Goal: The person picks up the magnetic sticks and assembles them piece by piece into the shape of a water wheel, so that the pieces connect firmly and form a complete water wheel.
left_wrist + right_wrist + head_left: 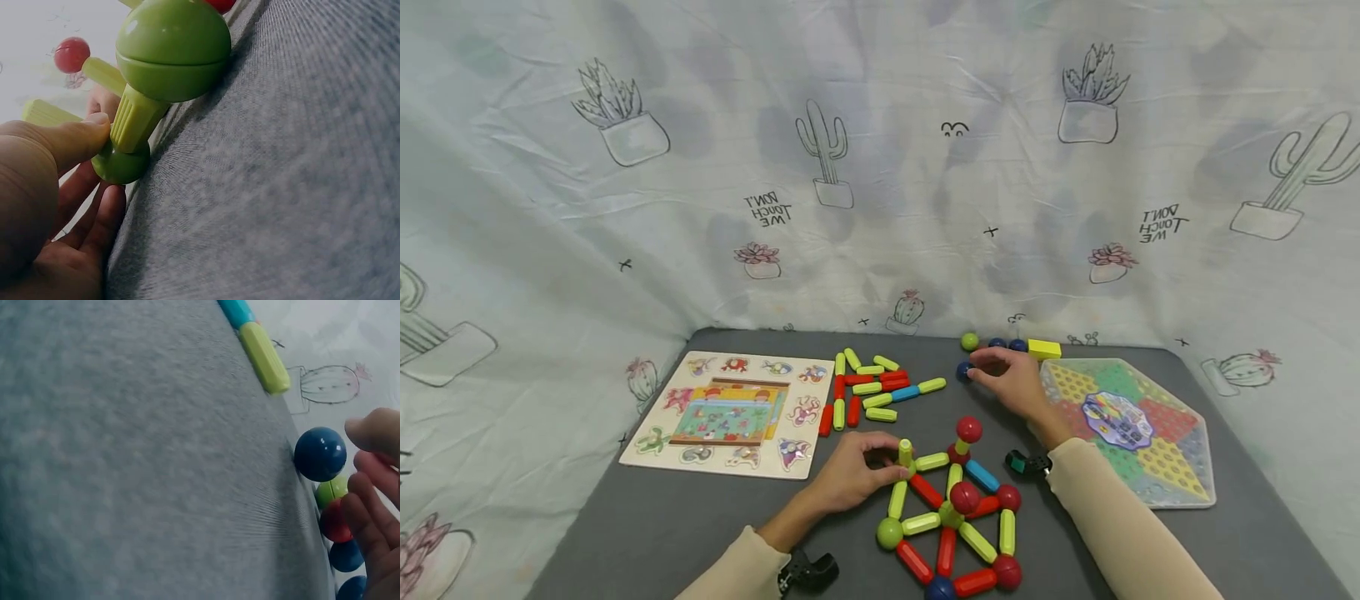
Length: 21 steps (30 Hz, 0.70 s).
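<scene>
The left hand [853, 475] pinches the frame [951, 518], probably steadying it. The right hand [1018, 387], loosely parted, hangs beside a blue ball [320, 454].

Dark blue ball [320, 454], lime-yellow rod [906, 452], green ball [123, 166], grey table [700, 517], whitish cloth [887, 167] (potted plants, some pink-tinged)

Looks like a curtained-off play table [685, 525], can't tell which building: walled by cactus-print cloth [880, 167], stocked with puzzle [730, 417] and game board [1168, 462].
</scene>
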Each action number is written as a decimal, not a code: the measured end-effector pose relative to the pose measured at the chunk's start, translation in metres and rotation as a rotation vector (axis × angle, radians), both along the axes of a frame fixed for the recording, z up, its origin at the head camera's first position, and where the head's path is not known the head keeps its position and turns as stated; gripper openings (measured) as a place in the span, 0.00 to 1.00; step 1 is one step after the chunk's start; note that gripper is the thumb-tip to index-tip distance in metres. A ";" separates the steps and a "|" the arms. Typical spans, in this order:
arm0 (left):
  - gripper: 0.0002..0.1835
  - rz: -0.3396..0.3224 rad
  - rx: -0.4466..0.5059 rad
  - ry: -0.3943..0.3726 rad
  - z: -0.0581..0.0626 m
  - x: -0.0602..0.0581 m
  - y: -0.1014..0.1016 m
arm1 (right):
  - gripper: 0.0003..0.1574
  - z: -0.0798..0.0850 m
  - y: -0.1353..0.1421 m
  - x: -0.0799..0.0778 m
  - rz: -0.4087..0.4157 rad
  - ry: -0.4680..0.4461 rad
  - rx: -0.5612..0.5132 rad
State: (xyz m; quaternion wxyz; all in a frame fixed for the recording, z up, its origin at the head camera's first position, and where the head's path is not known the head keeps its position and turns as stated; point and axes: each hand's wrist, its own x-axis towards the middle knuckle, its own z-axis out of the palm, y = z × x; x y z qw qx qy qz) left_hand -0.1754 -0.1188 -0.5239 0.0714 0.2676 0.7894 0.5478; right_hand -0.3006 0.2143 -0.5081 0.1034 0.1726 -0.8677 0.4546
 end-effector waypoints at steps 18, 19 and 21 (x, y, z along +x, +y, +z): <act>0.17 0.019 -0.126 0.030 0.011 0.002 0.005 | 0.18 -0.008 -0.003 0.058 0.158 -0.274 -0.067; 0.18 0.024 -0.169 0.036 0.015 0.003 0.004 | 0.19 -0.008 -0.003 0.063 0.187 -0.308 -0.094; 0.21 0.027 -0.281 0.027 0.026 0.006 -0.001 | 0.21 -0.007 -0.003 0.071 0.252 -0.379 -0.145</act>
